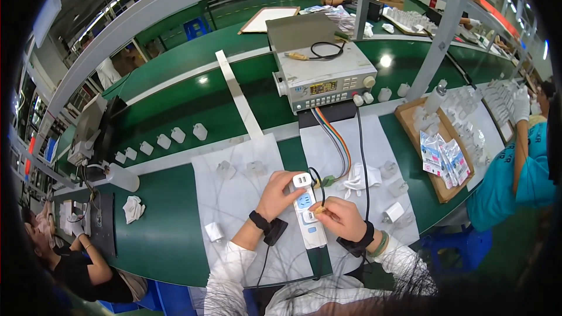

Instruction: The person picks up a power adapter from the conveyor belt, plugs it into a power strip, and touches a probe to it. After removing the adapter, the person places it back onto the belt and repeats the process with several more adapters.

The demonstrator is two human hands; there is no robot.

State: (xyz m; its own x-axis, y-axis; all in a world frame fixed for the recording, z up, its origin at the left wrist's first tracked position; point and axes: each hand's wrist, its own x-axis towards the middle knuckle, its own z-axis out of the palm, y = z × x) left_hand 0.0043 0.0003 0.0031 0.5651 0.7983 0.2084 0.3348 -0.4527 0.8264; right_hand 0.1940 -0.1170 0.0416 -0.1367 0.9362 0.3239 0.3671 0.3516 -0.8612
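A white power strip (317, 239) with blue socket faces lies on the white sheet in front of me. My left hand (276, 194) is closed around a white two-port USB charger (302, 180) at the strip's far end. Farther down the strip sits a second white charger (308, 217). My right hand (344, 219) pinches a yellowish cable plug (319, 209) right at this second charger; whether the plug is inside the port is hidden by my fingers. A black cable (321, 186) loops from that plug toward a green connector (328, 181) with coloured wires.
A bench instrument (325, 86) with a lit display stands behind the sheets. White cloth gloves (360, 180) and several loose chargers (214, 232) lie around. At right are a cardboard tray (442, 182) and a person in a teal shirt (506, 181); another person (88, 257) works at left.
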